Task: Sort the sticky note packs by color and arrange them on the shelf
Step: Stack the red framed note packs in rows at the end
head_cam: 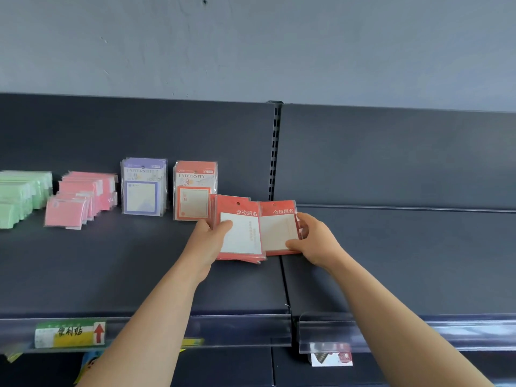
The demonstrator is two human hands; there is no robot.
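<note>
Shelf [111, 275], price label [69, 333] on the front rail.
Left hand [208, 237]: clamped on left red stack [240, 233], thumb on top.
Right hand [312, 241]: pinches right red stack [279, 230] at its edge.
Both stacks sit low on the shelf, overlapping, probably being squared into the red group; pack count unclear.
Behind, upright: orange packs [194, 191], purple packs [143, 188].
Far left: pink packs [83, 199], green packs [22, 196].
</note>
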